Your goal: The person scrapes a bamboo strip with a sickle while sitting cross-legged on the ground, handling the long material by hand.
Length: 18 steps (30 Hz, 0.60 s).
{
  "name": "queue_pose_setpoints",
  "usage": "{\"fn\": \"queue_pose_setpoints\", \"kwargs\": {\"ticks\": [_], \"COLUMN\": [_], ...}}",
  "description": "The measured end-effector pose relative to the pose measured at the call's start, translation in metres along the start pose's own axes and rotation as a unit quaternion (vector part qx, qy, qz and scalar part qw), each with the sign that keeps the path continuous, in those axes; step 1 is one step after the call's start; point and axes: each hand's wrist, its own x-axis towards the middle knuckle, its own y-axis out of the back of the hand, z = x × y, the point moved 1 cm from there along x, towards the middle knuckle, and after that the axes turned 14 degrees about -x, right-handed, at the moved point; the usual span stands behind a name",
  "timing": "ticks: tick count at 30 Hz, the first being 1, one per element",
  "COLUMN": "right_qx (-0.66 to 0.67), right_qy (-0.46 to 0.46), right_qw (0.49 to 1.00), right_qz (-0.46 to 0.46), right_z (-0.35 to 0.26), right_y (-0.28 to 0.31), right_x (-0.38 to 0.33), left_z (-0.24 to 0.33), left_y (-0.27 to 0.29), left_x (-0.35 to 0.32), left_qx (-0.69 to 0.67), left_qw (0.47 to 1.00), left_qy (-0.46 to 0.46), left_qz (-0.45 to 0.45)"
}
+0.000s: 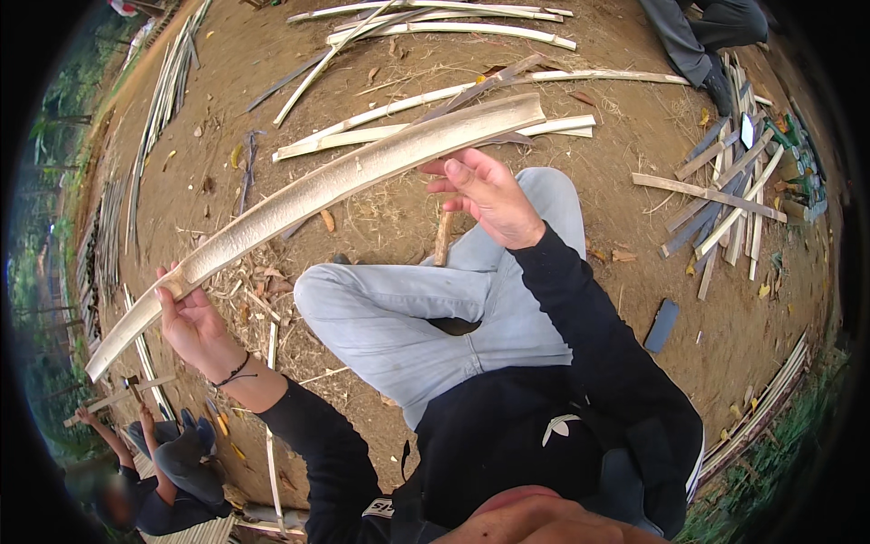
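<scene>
Bamboo slat (317, 190) is held up slantwise over the dirt ground (625, 136), with more split strips (453, 27) scattered beyond it and a pile of short offcuts (725, 199) off to the right. Left hand (190, 322) is wrapped around its lower part; right hand (489, 190) sits just under the upper end, fingers loosely curled, barely touching it. It's pale, slightly curved, with a rough inner face showing.

We see bare brown dirt ground (634, 136) in daylight, strewn with split bamboo strips (444, 27) and dry leaves, a heap of slats (725, 199) at right, green trees (45, 136) at left.
</scene>
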Motion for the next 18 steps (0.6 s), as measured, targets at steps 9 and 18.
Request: {"fn": "queue_pose_setpoints", "kwargs": {"ticks": [9,18], "right_qx": [-0.028,0.027], "right_qy": [-0.030,-0.002], "right_qw": [0.999,1.000], "right_qz": [0.018,-0.011], "right_z": [0.009,0.026], "right_y": [-0.004,-0.002], "right_x": [0.004,0.003], "left_z": [0.001,0.003], "left_y": [0.002,0.018], "left_x": [-0.016,-0.010], "left_qx": [0.033,0.003], "left_qw": [0.999,1.000], "left_qy": [-0.010,0.009], "left_qz": [0.001,-0.012]}}
